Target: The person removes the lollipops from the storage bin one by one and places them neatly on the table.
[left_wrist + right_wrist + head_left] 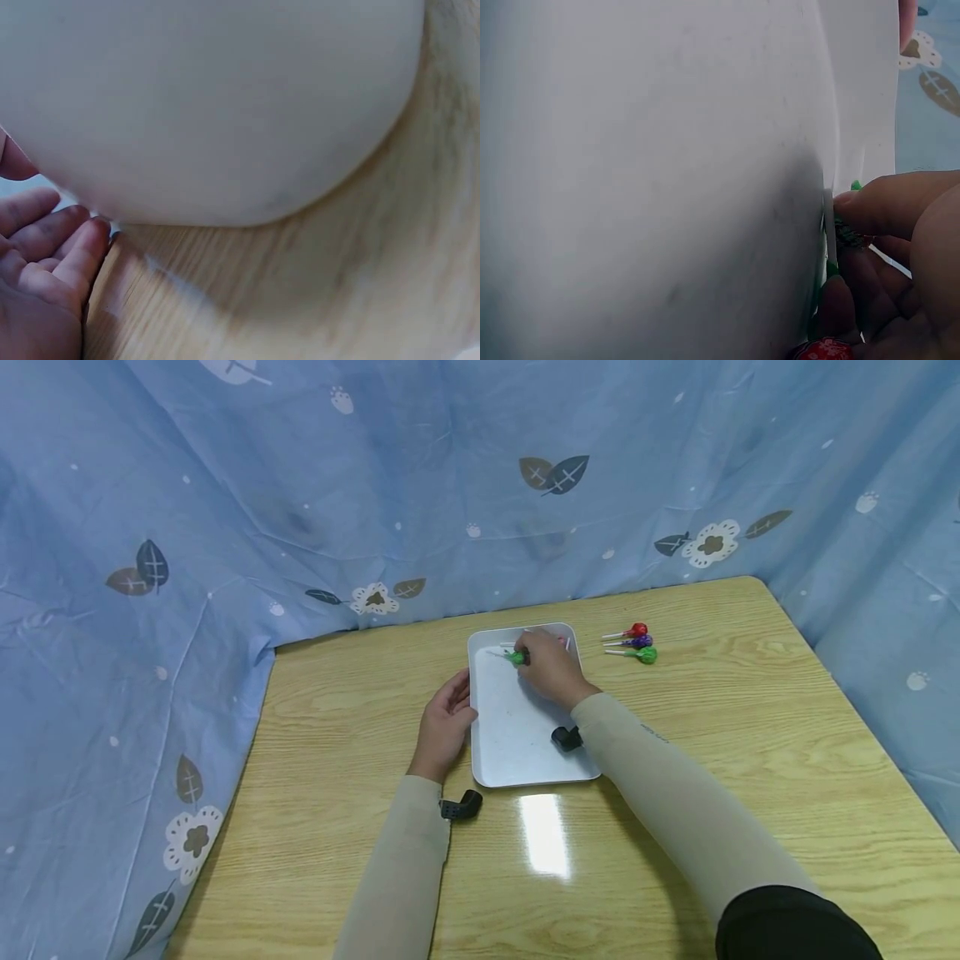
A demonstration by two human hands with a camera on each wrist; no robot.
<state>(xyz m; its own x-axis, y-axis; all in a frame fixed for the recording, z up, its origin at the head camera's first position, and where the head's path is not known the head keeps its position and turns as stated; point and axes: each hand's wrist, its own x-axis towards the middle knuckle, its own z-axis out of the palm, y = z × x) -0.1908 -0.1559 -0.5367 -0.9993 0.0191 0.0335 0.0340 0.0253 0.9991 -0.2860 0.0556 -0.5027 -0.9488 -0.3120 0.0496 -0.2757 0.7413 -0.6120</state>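
A white rectangular tray (517, 735) lies on the table. My left hand (444, 727) holds its left side, thumb at the rim and fingers along the outer wall; the left wrist view shows the fingertips (94, 232) right at the tray's edge. Over the far part of the tray, my right hand (551, 668) pinches a green-wrapped lollipop (516, 657) between thumb and fingers. In the right wrist view, the green wrapper (847, 234) shows between them, and a red-wrapped lollipop (826, 349) sits below the fingers. White sticks show near the tray's far end, partly hidden by the hand.
Right of the tray, three lollipops lie on the table in a column: red (637, 630), purple (641, 642) and green (647, 655), sticks pointing left. A blue patterned cloth (450, 485) hangs behind the wooden table (337, 735) and along its sides.
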